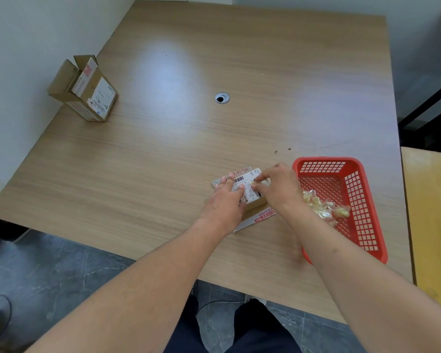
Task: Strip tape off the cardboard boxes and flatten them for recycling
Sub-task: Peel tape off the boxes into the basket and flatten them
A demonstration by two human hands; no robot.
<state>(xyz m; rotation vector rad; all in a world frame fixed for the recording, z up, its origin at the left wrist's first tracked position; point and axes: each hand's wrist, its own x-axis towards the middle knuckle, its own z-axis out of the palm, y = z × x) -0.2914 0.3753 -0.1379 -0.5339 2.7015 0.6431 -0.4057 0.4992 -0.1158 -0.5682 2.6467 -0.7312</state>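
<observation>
Both hands work on the small cardboard box near the table's front edge. I see the left hand pressing flat on its label with straight fingers, while the right hand pinches tape at the box's top. Just right stands a red basket holding crumpled tape scraps. Another opened box sits far left.

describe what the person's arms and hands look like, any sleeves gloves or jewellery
Both forearms are bare as far up as the view shows, with no sleeves in sight. The left hand and right hand wear no gloves, and no watch, bracelet or ring shows on the wrists or fingers. Dark trousers are visible below the table edge.
</observation>
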